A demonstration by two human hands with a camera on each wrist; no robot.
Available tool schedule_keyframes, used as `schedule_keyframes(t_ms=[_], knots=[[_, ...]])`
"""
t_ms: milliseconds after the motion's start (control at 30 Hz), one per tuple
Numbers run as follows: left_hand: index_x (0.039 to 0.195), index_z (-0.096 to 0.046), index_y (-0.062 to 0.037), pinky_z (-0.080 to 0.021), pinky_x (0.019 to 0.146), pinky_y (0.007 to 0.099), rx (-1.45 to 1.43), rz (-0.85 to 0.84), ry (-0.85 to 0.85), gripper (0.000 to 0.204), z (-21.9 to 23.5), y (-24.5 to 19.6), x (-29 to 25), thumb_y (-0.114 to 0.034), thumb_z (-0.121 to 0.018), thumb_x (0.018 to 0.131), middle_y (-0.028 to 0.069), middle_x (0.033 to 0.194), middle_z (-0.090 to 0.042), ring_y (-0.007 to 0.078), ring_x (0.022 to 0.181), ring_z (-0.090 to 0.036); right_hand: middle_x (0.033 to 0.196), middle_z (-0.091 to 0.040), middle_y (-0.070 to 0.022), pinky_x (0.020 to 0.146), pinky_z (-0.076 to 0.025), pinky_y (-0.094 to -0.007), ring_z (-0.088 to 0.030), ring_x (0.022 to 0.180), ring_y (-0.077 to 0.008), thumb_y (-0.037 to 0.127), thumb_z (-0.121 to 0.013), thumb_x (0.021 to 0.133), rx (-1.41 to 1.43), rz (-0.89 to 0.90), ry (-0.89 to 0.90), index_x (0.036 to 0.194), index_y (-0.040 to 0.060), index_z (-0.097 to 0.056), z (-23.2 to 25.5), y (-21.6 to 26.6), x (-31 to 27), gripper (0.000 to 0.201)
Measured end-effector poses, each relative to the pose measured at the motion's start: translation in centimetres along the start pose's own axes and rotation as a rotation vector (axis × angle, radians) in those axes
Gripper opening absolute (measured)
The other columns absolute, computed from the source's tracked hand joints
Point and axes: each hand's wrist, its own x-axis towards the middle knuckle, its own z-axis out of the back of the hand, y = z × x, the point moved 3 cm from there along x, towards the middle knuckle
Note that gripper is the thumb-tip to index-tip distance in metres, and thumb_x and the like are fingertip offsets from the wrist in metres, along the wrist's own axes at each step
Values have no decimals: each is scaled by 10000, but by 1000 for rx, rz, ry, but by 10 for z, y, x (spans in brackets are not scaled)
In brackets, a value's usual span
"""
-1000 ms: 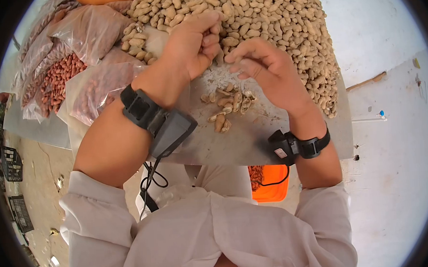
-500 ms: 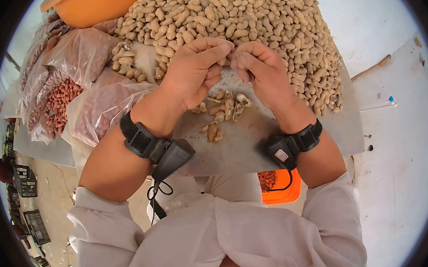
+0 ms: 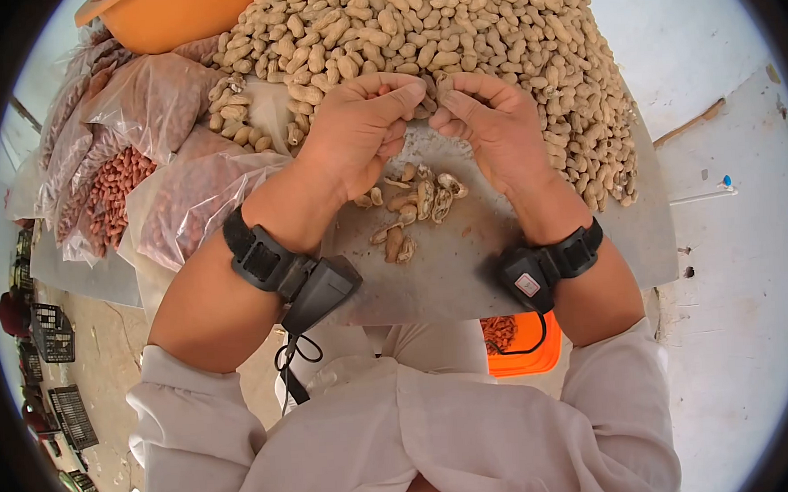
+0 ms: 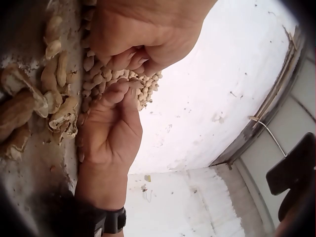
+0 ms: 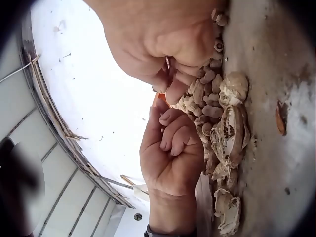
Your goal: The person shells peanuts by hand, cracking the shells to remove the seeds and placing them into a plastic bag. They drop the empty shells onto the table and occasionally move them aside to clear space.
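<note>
Over the metal tabletop, my left hand [image 3: 350, 132] and right hand [image 3: 498, 134] meet at their fingertips. Thumb and fingers of both pinch a small peanut in its shell [image 3: 428, 91]. Something reddish shows among the left fingers. In the left wrist view, the shell [image 4: 134, 83] is at the right hand's [image 4: 111, 129] fingertips, below the left hand [image 4: 145, 34]. The right wrist view has the left hand [image 5: 173, 153] with curled fingers under the right hand [image 5: 168, 44]; the peanut is mostly hidden there. Broken shells [image 3: 426, 198] lie just below the hands.
A large heap of unshelled peanuts [image 3: 489, 27] covers the back and right of the table. Bags of red kernels [image 3: 150, 98] stand at the left, with an orange basin [image 3: 173, 17] behind. An orange container [image 3: 533, 346] sits below the table edge; black crates [image 3: 73, 416] are on the floor.
A second ago the hands were a little apart, the left one farther up; now their fingertips meet over the peanut. The head view has shifted, showing more of the orange basin.
</note>
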Motion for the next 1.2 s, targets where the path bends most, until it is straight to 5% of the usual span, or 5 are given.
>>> schedule_keyframes(t_ms=[400, 700, 800, 1000, 1200], knots=[[970, -620, 4, -250, 413, 183, 272, -106, -48, 168, -4, 3, -2, -103, -633, 841, -9, 688, -545, 37, 483, -368, 712, -627, -83, 580, -493, -224, -610, 647, -125, 46, -573, 844, -190, 34, 42, 938, -48, -608, -6, 10, -5, 137], [1068, -599, 1, -268, 418, 165, 93, -103, -10, 203, -7, 1, -3, -73, -558, 883, 7, 727, -576, 30, 494, -381, 873, -636, -131, 670, -530, -270, -645, 762, -195, -29, -609, 804, 290, -2, 38, 920, -35, -573, -1, -1, -2, 121], [1047, -596, -2, -267, 415, 166, 14, -54, 23, 183, -8, 2, -4, -88, -542, 895, 16, 747, -579, 31, 497, -369, 872, -636, -127, 678, -521, -257, -638, 768, -181, -42, -613, 792, 218, 51, 14, 925, -30, -574, -2, 1, -4, 139], [880, -564, -11, -270, 411, 167, -112, 86, 75, 160, -4, 6, -1, -156, -507, 916, 40, 760, -568, 43, 508, -352, 889, -644, -54, 683, -496, -229, -617, 763, -131, -57, -602, 771, -414, 372, -57, 885, 5, -594, -10, 20, -11, 130], [820, -548, -7, -269, 410, 182, -194, 161, 42, 158, -4, 7, -1, -132, -487, 896, 55, 745, -562, 60, 507, -355, 907, -640, -74, 668, -503, -248, -628, 804, -170, -80, -594, 715, -707, 626, -40, 860, 32, -596, -15, 27, -12, 183]])
